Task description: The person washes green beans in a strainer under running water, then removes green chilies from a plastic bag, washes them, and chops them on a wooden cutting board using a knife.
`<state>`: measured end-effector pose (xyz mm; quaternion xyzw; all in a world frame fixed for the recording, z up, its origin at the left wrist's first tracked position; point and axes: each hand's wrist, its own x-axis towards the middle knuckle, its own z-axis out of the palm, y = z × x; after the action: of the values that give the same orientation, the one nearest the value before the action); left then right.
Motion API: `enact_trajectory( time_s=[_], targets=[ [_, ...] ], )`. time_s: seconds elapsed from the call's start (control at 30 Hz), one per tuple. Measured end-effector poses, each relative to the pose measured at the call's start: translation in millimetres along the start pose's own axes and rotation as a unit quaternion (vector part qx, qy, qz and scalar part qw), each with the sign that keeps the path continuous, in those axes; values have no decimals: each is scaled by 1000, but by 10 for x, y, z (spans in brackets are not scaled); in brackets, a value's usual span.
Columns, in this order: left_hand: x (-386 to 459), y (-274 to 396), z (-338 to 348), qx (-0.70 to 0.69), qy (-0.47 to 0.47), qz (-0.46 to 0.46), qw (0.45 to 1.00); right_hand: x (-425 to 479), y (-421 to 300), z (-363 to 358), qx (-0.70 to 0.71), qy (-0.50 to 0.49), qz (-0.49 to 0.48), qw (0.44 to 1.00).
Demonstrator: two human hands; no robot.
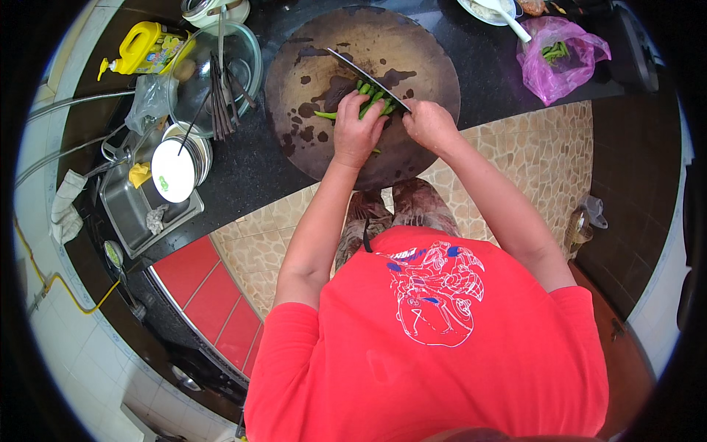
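A kitchen knife (369,78) is gripped by its handle in my right hand (432,126), its blade slanting up to the left across the round wooden chopping board (420,50). Just left of the blade lies a bunch of green chili peppers (363,88). My left hand (356,124) presses down on them, with its fingertips close to the blade and hiding part of the bunch. One pepper (326,115) pokes out to the left beneath that hand. A small green piece (376,150) rests on the board beside my left wrist. Dark wet patches mark the wood.
Left of the board are a glass bowl (255,61) with chopsticks (218,105) across it, stacked white dishes (174,171), a steel sink (119,207) and a yellow pump bottle (149,48). At right, a pink plastic bag (536,74) holding green peppers lies near the counter edge, below a white bowl (486,15).
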<state>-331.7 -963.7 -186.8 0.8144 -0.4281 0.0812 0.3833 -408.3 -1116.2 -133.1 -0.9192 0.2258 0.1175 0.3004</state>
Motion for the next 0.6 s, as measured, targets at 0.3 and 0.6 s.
enact_trajectory(
  time_s=[0.3,0.6],
  targets=[
    [20,-13,1,9,1,14,1000,-17,-12,82,13,30,7,999],
    [42,-31,54,15,7,39,999,-110,50,-39,4,56,-5,998]
  ],
)
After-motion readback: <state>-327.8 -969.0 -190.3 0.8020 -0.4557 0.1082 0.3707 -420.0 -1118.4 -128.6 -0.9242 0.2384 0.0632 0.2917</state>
